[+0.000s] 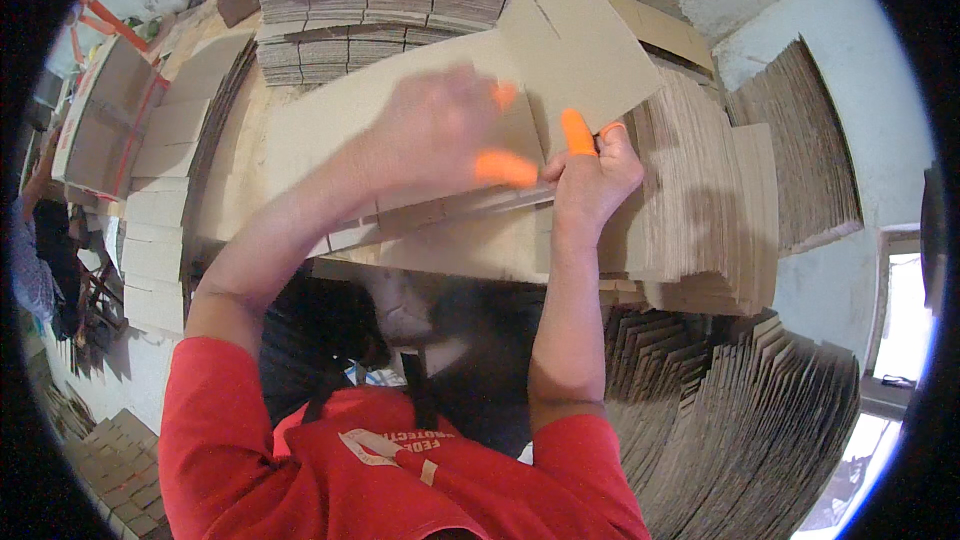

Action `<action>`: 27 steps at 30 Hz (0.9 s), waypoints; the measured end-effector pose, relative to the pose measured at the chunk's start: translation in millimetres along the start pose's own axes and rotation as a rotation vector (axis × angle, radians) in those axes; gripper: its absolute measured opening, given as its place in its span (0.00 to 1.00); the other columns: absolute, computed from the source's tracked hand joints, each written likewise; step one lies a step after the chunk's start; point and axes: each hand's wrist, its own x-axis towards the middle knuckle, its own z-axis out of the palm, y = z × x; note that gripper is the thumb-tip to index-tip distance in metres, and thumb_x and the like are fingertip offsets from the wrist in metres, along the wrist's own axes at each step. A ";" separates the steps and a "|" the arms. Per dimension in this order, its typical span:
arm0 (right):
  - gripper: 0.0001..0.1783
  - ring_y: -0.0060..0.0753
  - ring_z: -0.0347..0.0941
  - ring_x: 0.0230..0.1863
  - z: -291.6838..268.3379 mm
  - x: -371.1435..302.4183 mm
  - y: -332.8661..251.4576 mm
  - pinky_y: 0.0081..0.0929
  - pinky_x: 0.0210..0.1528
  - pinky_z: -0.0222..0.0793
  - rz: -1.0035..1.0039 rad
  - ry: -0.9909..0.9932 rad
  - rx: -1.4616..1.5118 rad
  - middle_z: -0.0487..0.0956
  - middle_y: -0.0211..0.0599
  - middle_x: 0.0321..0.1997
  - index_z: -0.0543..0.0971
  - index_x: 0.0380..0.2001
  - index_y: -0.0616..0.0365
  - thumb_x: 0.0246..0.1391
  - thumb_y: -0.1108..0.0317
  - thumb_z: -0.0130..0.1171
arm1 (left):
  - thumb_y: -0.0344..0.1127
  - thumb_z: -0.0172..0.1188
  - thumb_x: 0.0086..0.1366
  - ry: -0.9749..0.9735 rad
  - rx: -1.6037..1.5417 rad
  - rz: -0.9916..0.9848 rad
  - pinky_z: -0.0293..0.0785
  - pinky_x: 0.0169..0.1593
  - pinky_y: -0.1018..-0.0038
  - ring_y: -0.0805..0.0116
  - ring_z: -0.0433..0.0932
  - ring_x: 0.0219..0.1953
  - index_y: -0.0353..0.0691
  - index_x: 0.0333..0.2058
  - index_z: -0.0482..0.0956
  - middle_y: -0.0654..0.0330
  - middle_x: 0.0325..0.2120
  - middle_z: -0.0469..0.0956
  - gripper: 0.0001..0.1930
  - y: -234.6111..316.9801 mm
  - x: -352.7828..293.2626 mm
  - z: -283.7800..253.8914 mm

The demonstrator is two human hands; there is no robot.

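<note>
Orange rubber covers sit on some fingertips of both my hands. My right hand (598,178) pinches the near edge of a slotted brown cardboard sheet (575,50), its thumb on top and its other fingers curled at the edge. The sheet slants up to the right. Smeared by motion, my left hand (435,125) is over another flat cardboard piece (335,125), just left of the slanting sheet. Whether it touches or holds anything cannot be made out. Below both hands, slotted cardboard strips (430,212) lie along the table's near side.
Stacked cardboard (385,0) stands at the back of the table. A dense row of cardboard sheets (700,180) is at the right, and more cardboard bundles (740,420) stand below. Overlapping cardboard pieces (160,190) and a carton (105,120) are at the left.
</note>
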 end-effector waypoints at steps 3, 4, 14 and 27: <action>0.14 0.22 0.65 0.08 0.4 -1.1 -6.8 0.23 0.08 0.58 -0.066 0.003 0.012 0.65 0.31 0.13 0.63 0.17 0.61 0.36 0.93 0.36 | 0.50 0.63 0.57 0.260 0.214 -0.103 0.74 0.41 0.63 0.54 0.74 0.44 0.35 0.47 0.76 0.51 0.44 0.77 0.26 -65.3 37.7 6.5; 0.14 0.22 0.65 0.08 0.3 -0.6 -6.8 0.22 0.08 0.58 -0.056 0.000 0.021 0.64 0.31 0.13 0.62 0.17 0.60 0.36 0.93 0.36 | 0.46 0.63 0.58 0.316 0.309 -0.133 0.73 0.44 0.63 0.54 0.72 0.48 0.36 0.48 0.76 0.53 0.44 0.76 0.24 -84.9 54.3 11.1; 0.10 0.16 0.60 0.16 -4.2 -1.2 9.9 0.21 0.14 0.56 -0.083 -0.009 0.048 0.66 0.27 0.16 0.66 0.18 0.61 0.47 0.81 0.55 | 0.34 0.62 0.54 0.026 0.500 0.029 0.71 0.50 0.59 0.54 0.72 0.50 0.37 0.34 0.76 0.54 0.36 0.77 0.10 -196.9 94.4 61.4; 0.14 0.17 0.59 0.20 -4.7 -4.3 -2.9 0.24 0.20 0.59 -0.062 0.056 -0.022 0.69 0.30 0.16 0.69 0.22 0.64 0.50 0.74 0.66 | 0.31 0.55 0.60 0.005 0.437 0.050 0.74 0.47 0.61 0.53 0.73 0.44 0.34 0.45 0.71 0.51 0.39 0.74 0.15 -150.6 103.8 8.2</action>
